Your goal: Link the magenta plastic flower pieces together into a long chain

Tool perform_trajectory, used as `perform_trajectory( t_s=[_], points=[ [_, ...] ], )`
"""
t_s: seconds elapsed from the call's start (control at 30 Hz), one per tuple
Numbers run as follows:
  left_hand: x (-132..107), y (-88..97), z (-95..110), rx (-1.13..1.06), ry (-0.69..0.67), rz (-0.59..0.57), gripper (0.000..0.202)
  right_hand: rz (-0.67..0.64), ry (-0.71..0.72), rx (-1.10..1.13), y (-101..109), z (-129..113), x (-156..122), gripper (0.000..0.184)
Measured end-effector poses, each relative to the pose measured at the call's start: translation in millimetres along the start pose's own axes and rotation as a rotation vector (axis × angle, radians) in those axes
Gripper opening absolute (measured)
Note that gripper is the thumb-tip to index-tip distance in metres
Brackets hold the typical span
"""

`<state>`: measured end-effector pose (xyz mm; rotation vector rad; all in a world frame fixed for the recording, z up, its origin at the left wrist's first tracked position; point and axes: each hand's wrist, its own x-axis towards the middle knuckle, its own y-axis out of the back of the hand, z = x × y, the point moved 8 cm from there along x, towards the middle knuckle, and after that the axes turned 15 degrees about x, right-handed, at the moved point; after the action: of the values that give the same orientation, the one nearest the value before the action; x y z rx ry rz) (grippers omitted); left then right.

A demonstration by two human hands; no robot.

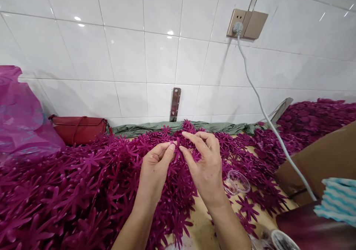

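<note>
Both of my hands are raised together over a thick heap of magenta star-shaped fabric flower pieces (83, 190) that covers the table. My left hand (155, 168) has its fingers curled and its thumb meets the fingertips of my right hand (204, 164). Between them they pinch a magenta flower piece (187, 146), partly hidden by the fingers. My right hand's fingers are bent in a pinch above the piece.
A red bag (79, 128) lies against the white tiled wall. A pink plastic bag (19, 112) stands at the left. A clear plastic cup (237, 182) lies right of my right hand. A grey cable (261, 105) runs from a wall socket (246, 23). Another person's arm (319, 157) reaches in at the right.
</note>
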<state>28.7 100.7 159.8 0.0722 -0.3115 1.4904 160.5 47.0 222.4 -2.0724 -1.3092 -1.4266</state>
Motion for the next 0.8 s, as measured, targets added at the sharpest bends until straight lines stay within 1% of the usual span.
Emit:
perform_trajectory(
  t_s=[0.13,0.2,0.33,0.4,0.47,0.57,0.63,0.7,0.8],
  points=[
    [-2,1.1,7,0.052,-0.067,0.053,0.017,-0.005,0.035,0.046,-2,-6,0,0.019],
    [-3,1.7,10,0.06,-0.086,0.07,0.015,-0.022,0.036,0.08,-5,-8,-1,0.017],
    [-5,0.9,12,0.108,-0.092,0.043,0.016,-0.065,-0.039,0.134,-8,-3,-1,0.013],
    [-6,-0.5,16,0.181,-0.117,0.018,0.02,-0.068,-0.05,0.111,-6,-2,-1,0.011],
    [-8,-2.3,20,0.251,-0.148,0.001,0.023,-0.067,-0.024,0.058,-4,-4,-1,0.01],
    [-9,-3.4,23,0.318,-0.173,0.006,0.025,-0.067,0.031,-0.012,-4,-8,-2,0.011],
    [-10,-2.7,23,0.34,-0.177,0.021,0.024,-0.066,0.036,-0.016,-4,-9,-2,0.012],
    [-9,-1.1,22,0.346,-0.174,0.033,0.024,-0.073,0.0,0.017,-5,-7,-2,0.012],
    [-8,1.1,19,0.343,-0.161,0.049,0.022,-0.124,-0.106,0.134,-7,0,-2,0.013]
  ],
)
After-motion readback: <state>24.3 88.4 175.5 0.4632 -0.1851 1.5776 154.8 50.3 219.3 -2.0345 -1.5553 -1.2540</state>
